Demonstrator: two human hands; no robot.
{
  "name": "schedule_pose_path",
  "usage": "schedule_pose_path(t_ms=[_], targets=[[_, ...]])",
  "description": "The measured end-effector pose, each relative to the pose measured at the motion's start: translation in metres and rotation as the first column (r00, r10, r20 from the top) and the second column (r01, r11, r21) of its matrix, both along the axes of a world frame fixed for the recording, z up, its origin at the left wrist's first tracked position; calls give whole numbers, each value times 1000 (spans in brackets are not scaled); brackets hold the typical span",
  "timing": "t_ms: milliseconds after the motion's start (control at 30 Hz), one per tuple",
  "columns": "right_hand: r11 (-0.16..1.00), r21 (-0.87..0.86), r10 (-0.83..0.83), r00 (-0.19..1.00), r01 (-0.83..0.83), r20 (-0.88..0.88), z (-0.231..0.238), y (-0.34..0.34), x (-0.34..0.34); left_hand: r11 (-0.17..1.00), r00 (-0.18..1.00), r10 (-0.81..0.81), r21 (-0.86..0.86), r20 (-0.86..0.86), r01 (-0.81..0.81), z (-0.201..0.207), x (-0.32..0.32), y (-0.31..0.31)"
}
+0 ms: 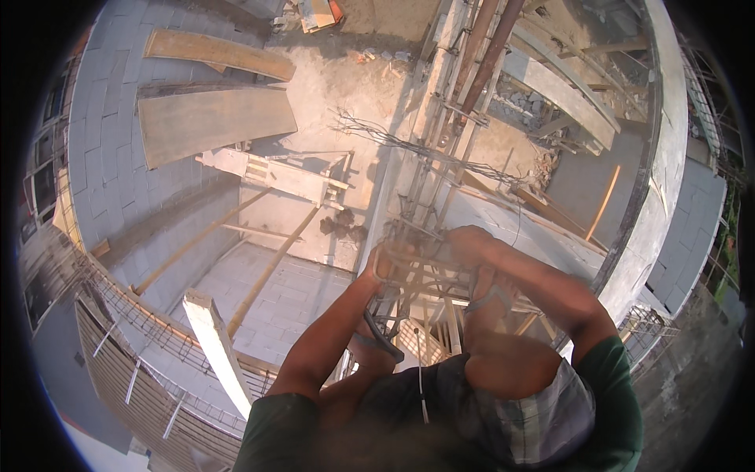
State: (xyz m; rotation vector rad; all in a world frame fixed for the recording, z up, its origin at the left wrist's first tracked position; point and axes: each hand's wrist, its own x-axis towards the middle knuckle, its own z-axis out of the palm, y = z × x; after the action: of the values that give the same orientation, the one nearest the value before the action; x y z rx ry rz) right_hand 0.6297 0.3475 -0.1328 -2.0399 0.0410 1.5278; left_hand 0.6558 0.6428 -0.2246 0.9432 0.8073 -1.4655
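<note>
Both of my arms reach forward to a cage of steel reinforcing bars (421, 277) in front of my knees. My left hand (383, 259) is closed at the cage's left side, fingers curled; what is in it is hidden. On the opposite side my right hand (469, 244) is bent downward and looks closed, but it is blurred and its fingertips are hidden. A bundle of thin tie wire (429, 152) lies across the formwork just beyond my hands. My sandalled feet, one in a grey sandal (492, 297), rest on either side of the cage.
I am high above a floor. Long rusty steel pipes (481, 67) run away from me along the beam. Wooden boards (216, 122) lean on a grey block wall (102, 149) at left. A white post (211, 334) stands near my left arm; a concrete beam (664, 181) curves past at right.
</note>
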Motion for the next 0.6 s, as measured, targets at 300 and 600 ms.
schedule_pose_path(t_ms=[300, 600], targets=[[997, -71, 9, 999, -7, 31, 27, 3, 12, 995, 989, -79, 65, 124, 71, 18, 9, -14], [981, -115, -133, 974, 155, 181, 15, 4, -11, 988, 994, -109, 110, 13, 107, 30, 14, -14]])
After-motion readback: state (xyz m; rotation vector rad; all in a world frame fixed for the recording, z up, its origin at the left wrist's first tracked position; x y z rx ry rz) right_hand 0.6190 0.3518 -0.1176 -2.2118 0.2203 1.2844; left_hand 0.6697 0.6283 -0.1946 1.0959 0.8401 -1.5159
